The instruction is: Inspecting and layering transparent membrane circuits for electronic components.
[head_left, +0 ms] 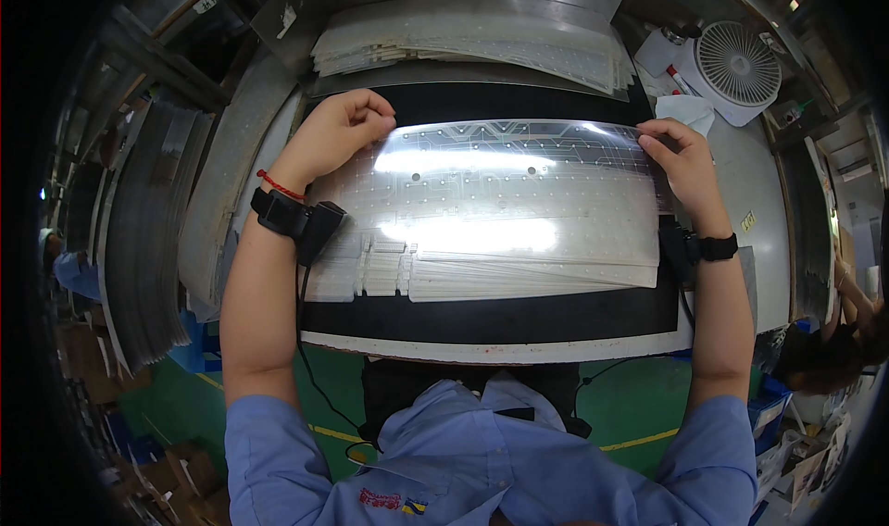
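Observation:
A clear, glossy plastic film [472, 193] printed with fine circuit lines and dots spans the space between my hands. My left hand [344, 135] pinches its far left corner between thumb and fingers. At the far right corner, my right hand [683, 163] grips the film the same way, its thumb below the edge. Under the film lies a fanned stack of similar clear sheets [528, 278] with notched left ends. A black mat [482, 319] is beneath the stack. Bright glare hides parts of the film's surface.
Another pile of clear sheets [463, 40] lies behind the mat. A white fan [738, 63], white bottle [657, 52] and red marker [680, 80] sit at back right. Tall sheet stacks stand left [153, 230] and right [807, 216]. Another person [829, 355] is at far right.

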Action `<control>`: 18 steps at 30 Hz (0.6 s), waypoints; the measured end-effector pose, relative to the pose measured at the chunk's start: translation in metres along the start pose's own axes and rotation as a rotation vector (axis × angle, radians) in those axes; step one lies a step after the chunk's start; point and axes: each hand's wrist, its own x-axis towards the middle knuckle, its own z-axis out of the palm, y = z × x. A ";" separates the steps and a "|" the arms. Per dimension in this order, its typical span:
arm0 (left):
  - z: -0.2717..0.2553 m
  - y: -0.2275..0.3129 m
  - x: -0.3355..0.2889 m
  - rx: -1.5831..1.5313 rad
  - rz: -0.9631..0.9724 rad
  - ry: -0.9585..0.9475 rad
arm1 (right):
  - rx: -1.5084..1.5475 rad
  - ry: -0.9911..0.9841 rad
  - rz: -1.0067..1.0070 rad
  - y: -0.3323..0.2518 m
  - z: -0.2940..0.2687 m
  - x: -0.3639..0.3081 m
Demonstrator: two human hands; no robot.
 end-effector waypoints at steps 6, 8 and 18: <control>0.004 0.007 -0.003 0.183 0.084 -0.098 | 0.003 0.003 0.015 0.001 -0.001 0.000; 0.001 -0.003 0.002 0.116 0.004 -0.005 | 0.007 0.003 0.022 0.001 0.000 0.000; 0.001 -0.005 0.003 -0.129 0.052 0.018 | 0.019 0.016 0.026 0.002 0.000 0.000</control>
